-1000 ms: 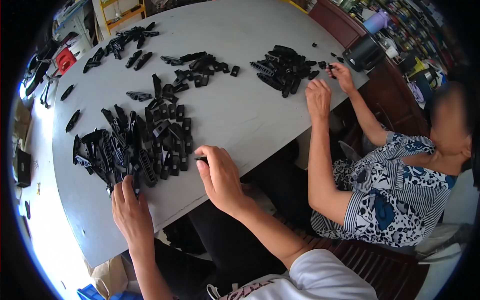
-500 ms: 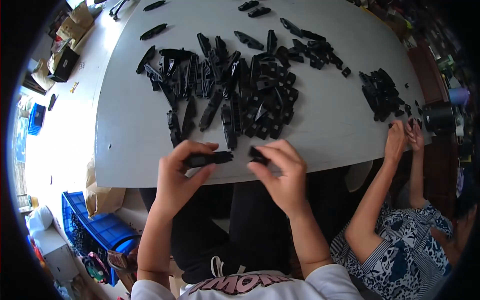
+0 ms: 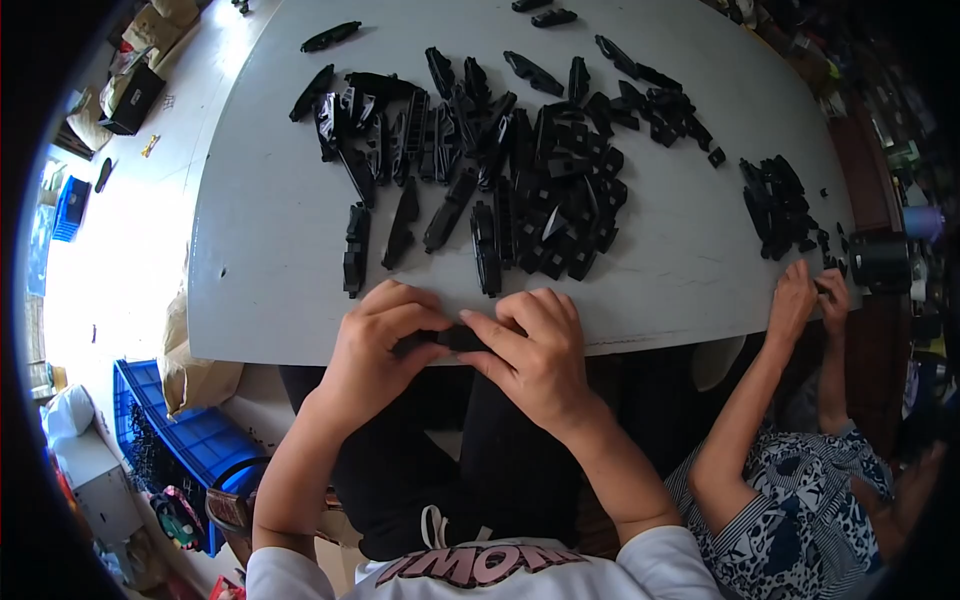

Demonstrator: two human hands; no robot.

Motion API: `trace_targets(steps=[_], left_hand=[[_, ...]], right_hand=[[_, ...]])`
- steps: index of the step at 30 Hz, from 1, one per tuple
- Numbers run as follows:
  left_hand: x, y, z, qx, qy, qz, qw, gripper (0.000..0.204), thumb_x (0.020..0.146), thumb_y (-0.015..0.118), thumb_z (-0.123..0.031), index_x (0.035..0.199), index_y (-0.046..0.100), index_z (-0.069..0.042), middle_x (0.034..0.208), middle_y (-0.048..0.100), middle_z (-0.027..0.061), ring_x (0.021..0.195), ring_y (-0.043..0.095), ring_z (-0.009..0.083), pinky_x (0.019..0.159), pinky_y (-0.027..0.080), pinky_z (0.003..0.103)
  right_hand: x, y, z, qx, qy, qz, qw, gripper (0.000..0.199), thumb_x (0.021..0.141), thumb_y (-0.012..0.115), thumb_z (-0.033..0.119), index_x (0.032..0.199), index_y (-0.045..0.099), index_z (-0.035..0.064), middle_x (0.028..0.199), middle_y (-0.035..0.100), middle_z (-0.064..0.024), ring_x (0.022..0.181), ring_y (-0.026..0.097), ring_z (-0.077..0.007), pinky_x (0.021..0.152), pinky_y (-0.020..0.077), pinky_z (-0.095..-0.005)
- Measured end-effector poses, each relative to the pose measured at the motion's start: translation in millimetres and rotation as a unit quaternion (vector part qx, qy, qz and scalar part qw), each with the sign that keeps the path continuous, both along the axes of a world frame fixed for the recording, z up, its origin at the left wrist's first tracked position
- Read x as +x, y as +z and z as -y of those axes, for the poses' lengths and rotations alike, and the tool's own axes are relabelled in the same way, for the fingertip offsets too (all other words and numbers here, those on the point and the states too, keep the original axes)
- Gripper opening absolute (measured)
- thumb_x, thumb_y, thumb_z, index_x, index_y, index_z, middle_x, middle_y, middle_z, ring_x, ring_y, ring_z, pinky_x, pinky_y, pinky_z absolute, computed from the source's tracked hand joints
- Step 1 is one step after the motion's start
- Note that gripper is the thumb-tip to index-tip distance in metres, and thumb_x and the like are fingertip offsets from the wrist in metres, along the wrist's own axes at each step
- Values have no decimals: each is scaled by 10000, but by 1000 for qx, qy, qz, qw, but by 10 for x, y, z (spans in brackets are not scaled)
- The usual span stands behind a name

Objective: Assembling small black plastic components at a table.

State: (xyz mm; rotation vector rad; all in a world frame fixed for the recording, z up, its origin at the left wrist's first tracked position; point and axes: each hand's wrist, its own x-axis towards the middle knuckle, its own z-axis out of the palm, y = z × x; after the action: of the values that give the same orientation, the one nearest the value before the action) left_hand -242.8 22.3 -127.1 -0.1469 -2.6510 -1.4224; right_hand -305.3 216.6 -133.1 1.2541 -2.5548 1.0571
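Both hands have pulled together since half a second back: left hand (image 3: 385,335) and right hand (image 3: 535,345) now curl tight around one black plastic part (image 3: 452,339) at the table's (image 3: 270,250) near edge, below the black parts pile (image 3: 520,180).

Bright daylight; floor (image 3: 130,230) overexposed at left; fisheye bending, dark vignette at rim.
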Motion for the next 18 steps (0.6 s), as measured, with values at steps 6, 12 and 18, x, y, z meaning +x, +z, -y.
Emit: trace_targets(steps=[6, 12, 18], left_hand=[[23, 176, 12, -35, -60, -19, 997, 336, 687, 709, 44, 1013, 685, -34, 994, 612, 107, 885, 609, 265, 744, 506, 333], [-337, 138, -275, -234, 14, -14, 972, 450, 739, 621, 74, 1157, 643, -90, 1119, 567, 122, 951, 586, 300, 775, 502, 370], [-376, 98, -298, -274, 26, -116, 954, 420, 721, 635, 63, 1113, 643, -87, 1105, 545, 106, 931, 571, 293, 766, 497, 367]], right_hand=[[-170, 45, -254, -44, -201, -2, 979, 264, 787, 747, 113, 1032, 669, 50, 896, 560, -69, 760, 589, -243, 663, 480, -351], [-274, -68, -263, 51, -268, -49, 961, 299, 835, 699, 84, 1121, 622, 45, 922, 569, -98, 779, 613, -248, 660, 512, -332], [-254, 21, -519, -333, -228, 288, 868, 267, 908, 626, 57, 1170, 608, 10, 976, 600, -63, 689, 543, -119, 584, 450, -234]])
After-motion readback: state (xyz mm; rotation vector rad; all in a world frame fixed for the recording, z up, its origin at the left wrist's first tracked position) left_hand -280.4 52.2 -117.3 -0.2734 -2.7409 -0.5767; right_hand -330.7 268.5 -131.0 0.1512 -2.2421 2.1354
